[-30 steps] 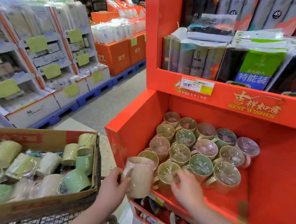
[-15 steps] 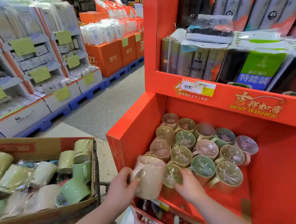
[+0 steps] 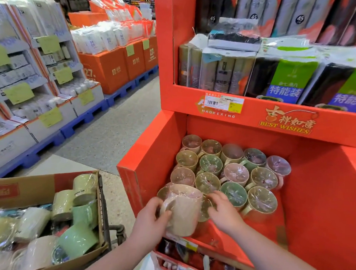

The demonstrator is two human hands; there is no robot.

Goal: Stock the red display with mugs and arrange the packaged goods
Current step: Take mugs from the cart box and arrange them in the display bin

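Observation:
A beige plastic-wrapped mug (image 3: pixel 184 210) hangs over the front left corner of the red display (image 3: pixel 151 154); my left hand (image 3: pixel 150 218) grips it by the handle side. My right hand (image 3: pixel 223 212) rests with spread fingers on a wrapped mug (image 3: pixel 205 207) in the front row, just right of the beige one. Several wrapped mugs (image 3: pixel 235 173) in green, pink and olive stand upright in rows in the bin. Packaged goods (image 3: pixel 284 78) fill the shelf above.
A cardboard box (image 3: pixel 34 186) holding several wrapped mugs (image 3: pixel 77 239) sits in a cart at lower left. The right part of the bin floor (image 3: pixel 306 205) is bare. Shelves and orange boxes (image 3: pixel 106 68) on blue pallets line the aisle on the left.
My left hand has carried the beige mug up and rightward over the bin's front corner. My right hand has shifted left along the front row, close beside the beige mug.

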